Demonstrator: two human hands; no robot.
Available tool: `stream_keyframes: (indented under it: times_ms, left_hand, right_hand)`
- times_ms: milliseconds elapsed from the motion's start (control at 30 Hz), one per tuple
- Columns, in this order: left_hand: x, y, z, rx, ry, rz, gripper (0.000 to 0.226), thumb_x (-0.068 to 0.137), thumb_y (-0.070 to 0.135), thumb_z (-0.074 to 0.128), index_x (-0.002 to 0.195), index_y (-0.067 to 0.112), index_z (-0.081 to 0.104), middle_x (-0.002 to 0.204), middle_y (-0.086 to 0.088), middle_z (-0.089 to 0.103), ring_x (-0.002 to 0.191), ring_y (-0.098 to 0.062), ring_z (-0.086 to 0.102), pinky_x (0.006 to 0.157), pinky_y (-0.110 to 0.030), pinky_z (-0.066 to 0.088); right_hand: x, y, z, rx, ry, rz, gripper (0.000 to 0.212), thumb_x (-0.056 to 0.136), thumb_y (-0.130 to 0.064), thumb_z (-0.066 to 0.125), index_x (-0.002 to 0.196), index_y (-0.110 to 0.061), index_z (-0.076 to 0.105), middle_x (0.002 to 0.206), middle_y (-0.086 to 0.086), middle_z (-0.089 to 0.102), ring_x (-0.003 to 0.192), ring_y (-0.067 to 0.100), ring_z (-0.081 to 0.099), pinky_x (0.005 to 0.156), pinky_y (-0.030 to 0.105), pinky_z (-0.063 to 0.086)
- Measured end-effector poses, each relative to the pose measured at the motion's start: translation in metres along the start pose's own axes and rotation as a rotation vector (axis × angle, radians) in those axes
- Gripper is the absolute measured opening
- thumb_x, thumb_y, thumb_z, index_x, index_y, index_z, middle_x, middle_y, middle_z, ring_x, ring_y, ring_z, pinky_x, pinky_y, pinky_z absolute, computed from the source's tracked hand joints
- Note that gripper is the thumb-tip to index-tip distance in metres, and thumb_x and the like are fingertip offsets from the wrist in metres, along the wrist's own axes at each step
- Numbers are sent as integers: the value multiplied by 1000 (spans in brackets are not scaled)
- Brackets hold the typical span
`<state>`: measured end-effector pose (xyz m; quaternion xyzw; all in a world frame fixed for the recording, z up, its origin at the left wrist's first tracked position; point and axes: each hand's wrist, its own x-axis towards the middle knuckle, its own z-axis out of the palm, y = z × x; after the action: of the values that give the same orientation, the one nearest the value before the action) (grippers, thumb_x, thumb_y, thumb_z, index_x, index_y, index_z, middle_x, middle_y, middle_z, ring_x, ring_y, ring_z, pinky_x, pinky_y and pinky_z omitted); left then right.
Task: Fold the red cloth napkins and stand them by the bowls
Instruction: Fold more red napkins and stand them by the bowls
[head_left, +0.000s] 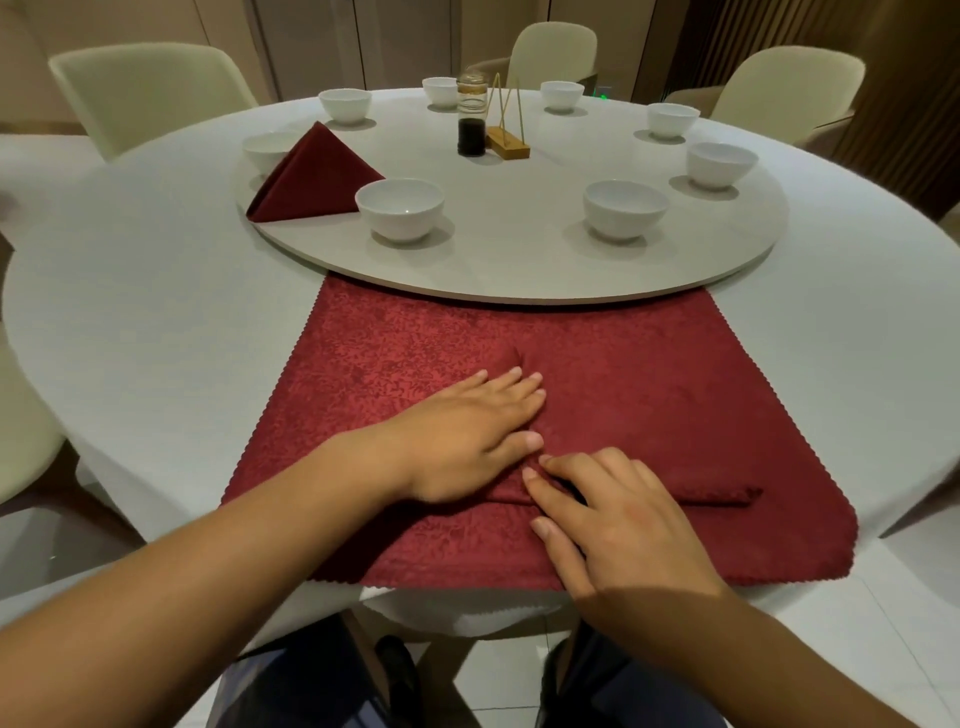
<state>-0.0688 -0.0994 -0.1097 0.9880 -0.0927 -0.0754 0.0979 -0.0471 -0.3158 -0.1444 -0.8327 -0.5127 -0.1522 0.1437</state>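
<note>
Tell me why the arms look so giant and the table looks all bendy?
Head view: the wide-angle lens bulges everything, so the round table curves and whatever is nearest the camera looms large; the left hand looks slightly smeared, the right hand sharper; a soft shadow sits under the front-left bowl; no strong glare.

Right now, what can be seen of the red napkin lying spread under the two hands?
The spread napkin is dark red cloth with a mottled pattern and zigzag-cut edges. It lies flat on the white tablecloth, its far edge reaching under the turntable rim, its near edge at the table's edge. A folded ridge runs rightward from the hands. The left hand presses flat on it; the right hand rests its fingers on the ridge.
</note>
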Motion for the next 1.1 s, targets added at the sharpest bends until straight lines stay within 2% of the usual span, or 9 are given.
stream_keyframes:
  times_ms: [333, 433, 500, 567, 633, 733, 933, 1033, 1100]
  left_hand:
    - [39, -29, -4, 133, 14, -32, 65, 108, 49, 20, 163, 18, 6, 170, 1, -1, 155, -9, -6, 126, -31, -4]
    - [40, -33, -5, 153, 117, -5, 64, 107, 48, 27, 162, 17, 16, 169, -3, 12, 156, -15, 7, 127, -32, 5]
    - [36, -34, -7, 153, 270, -2, 65, 103, 49, 36, 159, 17, 30, 165, -7, 27, 153, -23, 24, 124, -39, 21]
    - [27, -29, -11, 153, 428, 4, 57, 95, 42, 51, 147, 18, 49, 151, -9, 48, 137, -29, 45, 111, -46, 39]
    - [13, -14, -12, 128, 539, 38, 33, 91, 28, 61, 123, 19, 65, 124, -4, 62, 112, -28, 56, 91, -46, 48]
    - [-16, 17, -7, 29, 497, 52, 12, 94, 24, 59, 103, 24, 68, 99, 5, 62, 94, -20, 58, 77, -37, 51]
    - [-53, 32, 20, -71, 447, -14, 25, 96, 40, 51, 114, 30, 66, 109, 14, 60, 101, -10, 56, 87, -34, 50]
    - [-57, 31, 29, -74, 456, -22, 35, 96, 49, 53, 119, 28, 68, 115, 14, 60, 105, -10, 56, 89, -37, 51]
    - [-57, 30, 31, -76, 463, -21, 39, 95, 54, 53, 119, 29, 69, 115, 15, 60, 106, -10, 55, 89, -37, 51]
  right_hand:
    - [0, -1, -1, 10, -27, 18, 42, 94, -36, 48, 123, -16, 71, 118, -2, 65, 99, 18, 57, 78, 32, 46]
    - [0, -1, -2, 27, -38, 23, 43, 95, -36, 47, 125, -17, 70, 118, -3, 64, 100, 17, 57, 78, 34, 48]
    - [0, 0, -3, 36, -46, 26, 42, 95, -36, 47, 126, -18, 70, 119, -4, 64, 101, 17, 56, 78, 35, 49]
    - [0, 1, -3, 41, -46, 26, 42, 95, -36, 47, 126, -18, 70, 119, -4, 64, 100, 17, 56, 78, 35, 49]
    - [1, 1, -4, 53, -56, 33, 42, 95, -36, 47, 126, -18, 69, 119, -5, 63, 101, 17, 56, 79, 34, 48]
    - [1, 0, -7, 76, -83, 48, 42, 95, -37, 48, 127, -20, 68, 120, -6, 63, 102, 16, 55, 82, 33, 47]
    - [0, 8, -15, 237, -117, 74, 41, 93, -39, 51, 131, -25, 59, 125, -14, 60, 115, 6, 50, 98, 30, 43]
    - [1, 25, -21, 325, -134, 46, 33, 92, -42, 57, 120, -28, 65, 127, -16, 59, 124, 3, 48, 104, 31, 43]
    - [1, 38, -28, 262, -101, 45, 31, 88, -50, 59, 108, -30, 70, 119, -16, 61, 119, 7, 52, 100, 36, 45]
